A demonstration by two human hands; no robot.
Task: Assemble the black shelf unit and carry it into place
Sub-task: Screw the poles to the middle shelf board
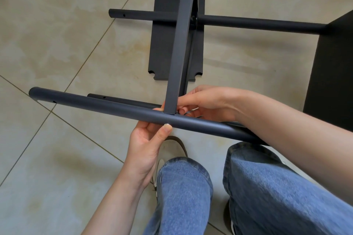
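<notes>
Hands work at a joint on the partly built black shelf unit, seen from above a tiled floor (57, 47). The left hand (147, 139) grips the nearest round tube (107, 108) from below, thumb laid on its near side. The right hand (202, 102) reaches behind the flat crossbar (182, 44) where it meets that tube, fingers curled around something small that cannot be made out. A loose black shelf panel (166, 47) with notched corners lies flat on the floor beneath the frame, partly hidden by the crossbar and a farther tube (248, 23). A dark panel (336, 66) of the unit rises at right. Jeans-clad knees (267, 187) and a shoe (176, 144) fill the foreground.
</notes>
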